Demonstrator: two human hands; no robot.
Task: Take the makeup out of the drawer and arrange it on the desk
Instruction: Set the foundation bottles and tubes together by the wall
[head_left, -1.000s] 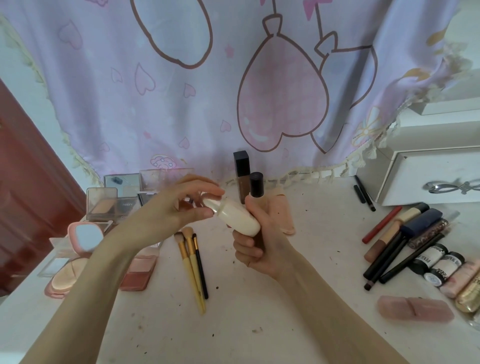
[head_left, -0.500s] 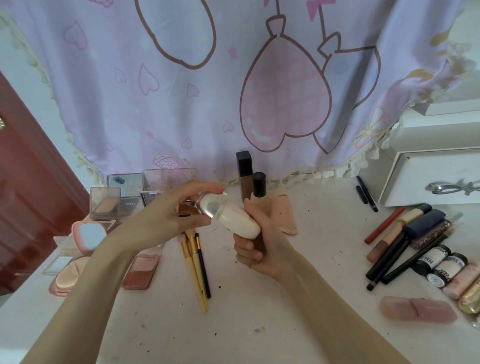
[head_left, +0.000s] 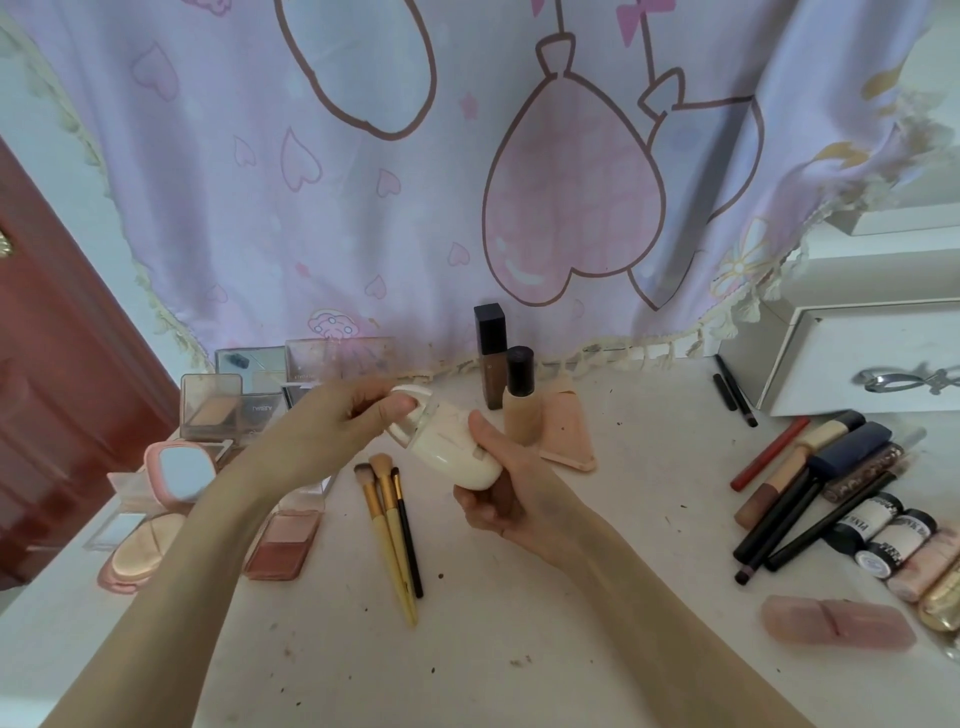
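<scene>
A cream bottle (head_left: 453, 447) is gripped by the right hand (head_left: 511, 499) above the desk (head_left: 519, 649); its cap, seemingly loosened, is pinched by the left hand (head_left: 332, 431).

The cream bottle (head_left: 453, 448) is held tilted above the desk (head_left: 519, 649), cap end up-left. 2 foundation bottles (head_left: 506, 387) stand upright at the back. 3 brushes (head_left: 392, 525) lie side by side at centre. Compacts (head_left: 208, 462) are grouped left; pencils and tubes (head_left: 831, 493) lie right.

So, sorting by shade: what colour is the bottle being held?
Creamy white bottle, seen best in the head view.
</scene>
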